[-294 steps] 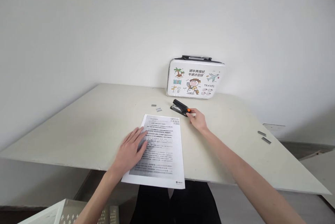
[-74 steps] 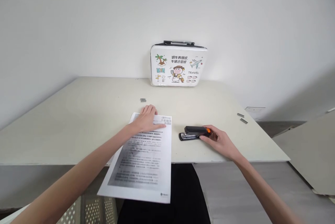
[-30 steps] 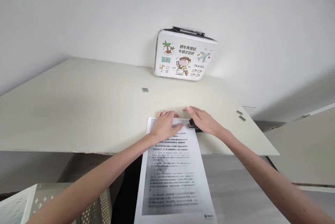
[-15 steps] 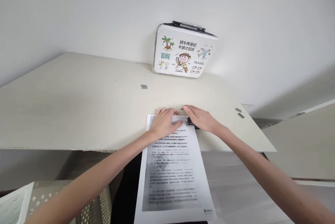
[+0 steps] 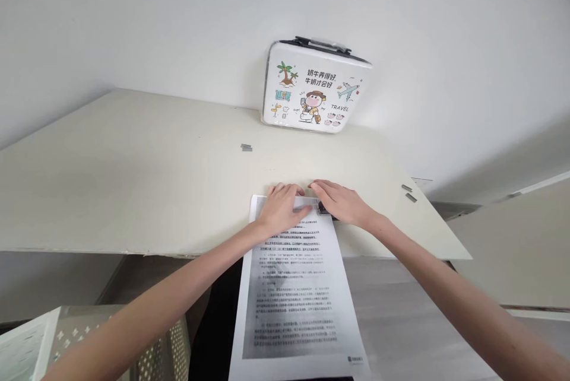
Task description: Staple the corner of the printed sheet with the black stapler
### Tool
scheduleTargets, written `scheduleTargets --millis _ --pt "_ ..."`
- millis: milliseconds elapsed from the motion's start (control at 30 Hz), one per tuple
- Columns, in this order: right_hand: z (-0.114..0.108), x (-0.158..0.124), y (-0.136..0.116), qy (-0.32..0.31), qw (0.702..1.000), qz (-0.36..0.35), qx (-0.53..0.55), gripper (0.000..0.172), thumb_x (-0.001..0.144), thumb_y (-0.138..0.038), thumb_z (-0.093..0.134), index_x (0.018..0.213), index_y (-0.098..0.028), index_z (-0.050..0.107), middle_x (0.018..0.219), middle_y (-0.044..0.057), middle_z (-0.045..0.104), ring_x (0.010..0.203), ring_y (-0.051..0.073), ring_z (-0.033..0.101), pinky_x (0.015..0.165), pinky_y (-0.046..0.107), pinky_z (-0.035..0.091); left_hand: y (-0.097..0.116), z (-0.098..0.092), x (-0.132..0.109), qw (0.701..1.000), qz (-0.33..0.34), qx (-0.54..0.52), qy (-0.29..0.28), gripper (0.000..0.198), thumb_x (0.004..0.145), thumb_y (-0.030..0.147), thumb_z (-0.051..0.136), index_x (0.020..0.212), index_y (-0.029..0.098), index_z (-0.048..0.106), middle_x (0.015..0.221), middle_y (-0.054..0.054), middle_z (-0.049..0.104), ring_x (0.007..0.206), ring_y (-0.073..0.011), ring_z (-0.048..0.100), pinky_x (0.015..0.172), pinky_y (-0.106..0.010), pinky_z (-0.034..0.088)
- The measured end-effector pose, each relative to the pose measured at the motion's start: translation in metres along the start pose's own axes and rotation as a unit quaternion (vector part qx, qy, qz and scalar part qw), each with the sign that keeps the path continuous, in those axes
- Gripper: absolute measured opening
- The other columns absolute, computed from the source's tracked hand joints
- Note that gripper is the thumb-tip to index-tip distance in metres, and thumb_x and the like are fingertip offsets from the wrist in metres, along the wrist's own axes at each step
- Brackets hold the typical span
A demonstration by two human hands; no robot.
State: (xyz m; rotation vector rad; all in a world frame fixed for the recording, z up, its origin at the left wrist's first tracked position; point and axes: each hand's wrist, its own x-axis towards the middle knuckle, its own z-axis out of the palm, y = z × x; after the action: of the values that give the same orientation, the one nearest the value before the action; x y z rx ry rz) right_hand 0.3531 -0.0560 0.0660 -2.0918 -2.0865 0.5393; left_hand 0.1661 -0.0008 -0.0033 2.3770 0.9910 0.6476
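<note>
A printed sheet of paper (image 5: 289, 310) lies across the front edge of the table, its lower part hanging over. My left hand (image 5: 281, 209) grips its top part, the thumb on the print and the fingers bent past the upper edge. At the sheet's top right corner is a black stapler (image 5: 323, 209), mostly covered by my right hand (image 5: 342, 203). The right hand is closed over the stapler, and only its front end shows, over the paper. Whether more sheets lie beneath the top one, I cannot tell.
A white cartoon-printed case (image 5: 315, 87) with a black handle stands against the wall at the back of the pale table (image 5: 133, 179). Staple strips (image 5: 246, 148) lie near the middle, more staple strips (image 5: 408, 193) at the right. A perforated basket (image 5: 164, 345) stands below, at left.
The front of the stapler looks slightly lower over the paper's corner. Both hands keep their places; the view has shifted very slightly.
</note>
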Motion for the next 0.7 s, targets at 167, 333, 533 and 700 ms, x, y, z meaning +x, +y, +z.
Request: scheduleTargets --millis 167,333,533,700 --pt "0.0001 0.0007 -0.0016 0.003 1.000 0.014 -0.004 0.060 0.107 -0.057 0.014 0.125 -0.032 0.066 0.145 0.002 0.064 0.130 0.030 0.061 0.105 0.052 0.050 0.0017 -0.0006 0.0000 1.000 -0.004 0.005 -0.002 0.030 0.095 0.046 0.062 0.113 0.024 0.062 0.119 -0.005 0.072 0.116 -0.0305 0.060 0.106 -0.050 0.040" --pt "0.0016 0.0022 -0.0029 0.003 1.000 0.026 0.002 0.058 0.107 -0.057 0.015 0.125 -0.033 0.065 0.145 0.001 0.064 0.130 0.030 0.061 0.105 0.051 0.050 0.0012 -0.0002 -0.0001 1.000 -0.009 0.002 -0.002 0.029 0.094 0.046 0.062 0.113 0.024 0.062 0.119 -0.005 0.072 0.117 -0.0308 0.059 0.106 -0.051 0.040" --pt "0.0014 0.0015 -0.0050 0.004 1.000 0.029 0.007 0.057 0.107 -0.055 0.015 0.126 -0.032 0.064 0.146 0.002 0.063 0.131 0.029 0.061 0.106 0.051 0.049 0.0016 -0.0009 -0.0020 1.000 -0.007 0.005 0.004 0.029 0.094 0.046 0.062 0.113 0.024 0.062 0.118 -0.005 0.071 0.116 -0.0306 0.059 0.106 -0.051 0.040" --pt "0.0009 0.0023 -0.0018 0.010 1.000 0.027 0.013 0.060 0.107 -0.057 0.015 0.127 -0.033 0.066 0.146 0.001 0.064 0.132 0.030 0.061 0.105 0.049 0.051 0.0016 -0.0009 -0.0021 1.000 -0.010 0.002 -0.001 0.029 0.094 0.046 0.062 0.114 0.024 0.062 0.119 -0.005 0.071 0.118 -0.0317 0.059 0.106 -0.051 0.040"
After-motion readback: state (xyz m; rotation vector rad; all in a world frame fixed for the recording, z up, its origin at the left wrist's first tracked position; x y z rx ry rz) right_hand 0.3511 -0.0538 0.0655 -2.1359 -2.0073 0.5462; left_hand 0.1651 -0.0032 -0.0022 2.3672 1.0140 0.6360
